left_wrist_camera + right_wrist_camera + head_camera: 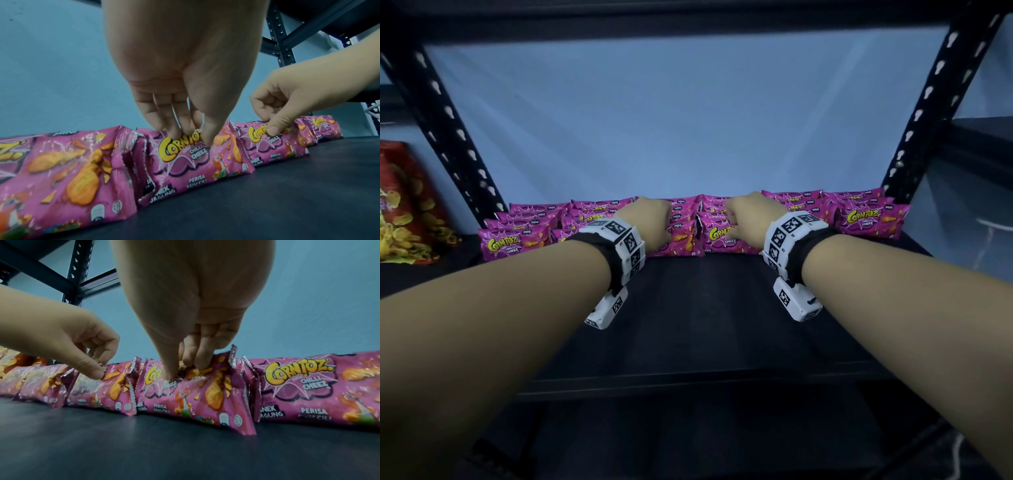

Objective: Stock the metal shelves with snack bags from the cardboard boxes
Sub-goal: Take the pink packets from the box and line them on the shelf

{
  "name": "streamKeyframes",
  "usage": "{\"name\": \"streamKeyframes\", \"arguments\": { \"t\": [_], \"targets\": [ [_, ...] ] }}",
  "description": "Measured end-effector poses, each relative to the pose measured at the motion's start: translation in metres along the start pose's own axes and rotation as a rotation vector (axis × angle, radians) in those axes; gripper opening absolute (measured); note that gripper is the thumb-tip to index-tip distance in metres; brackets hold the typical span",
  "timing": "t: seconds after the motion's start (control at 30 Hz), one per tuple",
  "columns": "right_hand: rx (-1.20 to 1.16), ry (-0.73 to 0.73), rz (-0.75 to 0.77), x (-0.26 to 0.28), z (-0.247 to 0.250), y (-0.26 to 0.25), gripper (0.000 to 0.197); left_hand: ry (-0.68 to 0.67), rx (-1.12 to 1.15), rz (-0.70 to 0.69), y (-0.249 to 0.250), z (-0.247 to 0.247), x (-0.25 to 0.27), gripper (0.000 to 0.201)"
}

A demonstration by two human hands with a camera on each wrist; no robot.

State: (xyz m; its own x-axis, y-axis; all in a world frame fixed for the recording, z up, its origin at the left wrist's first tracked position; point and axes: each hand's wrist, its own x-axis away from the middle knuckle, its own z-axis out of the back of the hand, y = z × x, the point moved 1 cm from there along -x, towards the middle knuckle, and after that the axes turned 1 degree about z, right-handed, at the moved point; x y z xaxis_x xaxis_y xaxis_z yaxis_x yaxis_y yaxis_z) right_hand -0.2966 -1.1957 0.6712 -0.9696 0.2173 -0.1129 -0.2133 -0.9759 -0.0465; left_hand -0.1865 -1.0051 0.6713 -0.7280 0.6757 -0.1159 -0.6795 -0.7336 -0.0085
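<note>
My left hand [185,68] pinches the top edge of one pink Corntoz bag [197,155] between thumb and fingertips, and my right hand [197,305] has the same pinching grip on the neighbouring Corntoz bag [197,391] just beside it; both bags stand upright on the black metal shelf [705,308], in the front rank of a row of pink bags [866,219] that runs across the shelf's back edge, several deep. I judge this level partly stocked: the back strip is filled, the wide front of the board is bare, and no cardboard box shows in any view. A red snack bag [404,205] stands on the next bay to the left. The labels read "CORNTOZ", "CHILLI CHEEZ", "MINI", "SNEK JAGUNG" and "PERISA"; the line under "PERISA" is too blurred for me to read.
</note>
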Motion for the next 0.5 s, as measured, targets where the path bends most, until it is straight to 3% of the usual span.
{"name": "streamKeyframes", "arguments": {
  "t": [0.17, 0.4, 0.5],
  "targets": [
    [-0.076, 0.007, -0.005, 0.019, -0.006, 0.004, 0.014, 0.003, 0.032, -0.009, 0.001, -0.004, 0.017, 0.013],
    [-0.243, 0.023, -0.057, 0.086, -0.005, -0.001, 0.016, 0.040, 0.219, -0.008, 0.020, -0.006, 0.074, 0.021],
    [-0.370, 0.144, -0.129, 0.133, -0.009, -0.009, 0.017, 0.091, 0.336, -0.019, 0.039, -0.013, 0.115, 0.024]
  ]
}}
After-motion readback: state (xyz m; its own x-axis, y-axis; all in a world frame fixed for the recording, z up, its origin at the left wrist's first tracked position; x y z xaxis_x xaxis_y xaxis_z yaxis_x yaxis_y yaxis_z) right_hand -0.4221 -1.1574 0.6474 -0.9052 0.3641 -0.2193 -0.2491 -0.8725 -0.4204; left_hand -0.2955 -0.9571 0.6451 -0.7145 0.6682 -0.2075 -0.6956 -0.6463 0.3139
